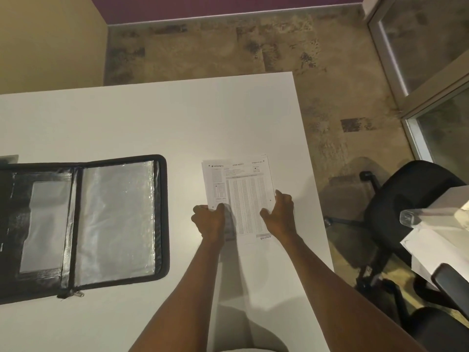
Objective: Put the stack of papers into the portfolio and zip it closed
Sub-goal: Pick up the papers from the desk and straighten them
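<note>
A stack of printed papers [241, 189] lies on the white table [152, 118], right of centre. My left hand [209, 221] pinches the stack's near left edge, thumb on top. On the right edge rests my right hand [279, 215], its fingers curled over the sheets. The black portfolio [83, 224] lies spread wide at the left, showing clear plastic sleeves inside. Its zipper pull [76, 293] sits at the near edge by the spine. The portfolio's left part runs out of view.
The table's right edge [314, 179] drops to a mottled carpet. A black office chair [406, 212] stands at the right, beside another white surface with a clear object [416, 215]. A glass door is at the far right.
</note>
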`<state>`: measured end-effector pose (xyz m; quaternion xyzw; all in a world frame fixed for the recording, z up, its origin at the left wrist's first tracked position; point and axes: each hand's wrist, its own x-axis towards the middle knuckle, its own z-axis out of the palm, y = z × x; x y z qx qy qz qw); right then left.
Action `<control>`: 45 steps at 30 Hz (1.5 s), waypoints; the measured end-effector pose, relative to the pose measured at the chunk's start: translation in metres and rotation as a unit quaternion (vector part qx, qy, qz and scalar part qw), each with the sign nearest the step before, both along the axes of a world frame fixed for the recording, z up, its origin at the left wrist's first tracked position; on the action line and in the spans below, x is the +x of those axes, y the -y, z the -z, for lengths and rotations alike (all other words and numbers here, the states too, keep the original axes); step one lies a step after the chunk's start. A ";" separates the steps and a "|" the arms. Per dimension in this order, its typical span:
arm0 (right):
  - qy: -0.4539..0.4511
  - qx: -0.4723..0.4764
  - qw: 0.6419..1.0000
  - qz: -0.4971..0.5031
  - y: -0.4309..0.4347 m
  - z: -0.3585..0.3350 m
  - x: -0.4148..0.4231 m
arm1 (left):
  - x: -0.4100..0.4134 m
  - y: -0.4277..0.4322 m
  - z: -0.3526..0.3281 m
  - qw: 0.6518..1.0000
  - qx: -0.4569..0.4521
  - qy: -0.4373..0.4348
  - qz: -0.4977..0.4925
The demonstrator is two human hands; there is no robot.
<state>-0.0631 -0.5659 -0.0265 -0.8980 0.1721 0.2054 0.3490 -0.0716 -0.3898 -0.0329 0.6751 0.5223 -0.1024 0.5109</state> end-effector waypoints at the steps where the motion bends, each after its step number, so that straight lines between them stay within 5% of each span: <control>1: -0.001 0.002 1.000 0.001 0.000 0.000 0.000 | -0.002 -0.001 0.001 1.000 -0.012 0.009 -0.003; 4: -0.005 0.009 1.000 0.002 0.001 0.001 0.001 | -0.004 -0.007 0.003 0.999 -0.046 0.010 -0.012; 13: 0.006 0.025 0.999 -0.029 0.008 0.002 0.003 | -0.020 -0.027 -0.006 0.976 -0.081 0.108 0.170; 19: -0.017 0.198 0.978 0.059 0.023 -0.017 0.013 | -0.025 -0.053 -0.015 0.951 -0.229 0.185 0.098; 24: -0.093 0.478 0.871 0.064 0.022 -0.047 0.022 | -0.019 -0.074 -0.035 0.912 -0.326 0.225 0.102; 30: -0.070 0.462 0.881 0.078 0.010 -0.068 0.027 | 0.002 -0.089 -0.066 0.893 -0.352 0.218 0.180; 36: 0.029 0.369 0.929 0.027 0.000 -0.086 0.020 | 0.021 -0.081 -0.095 0.886 -0.297 0.283 0.216; 45: 0.077 0.374 0.917 0.114 -0.004 -0.077 -0.003 | 0.003 -0.067 -0.083 0.882 -0.233 0.350 0.213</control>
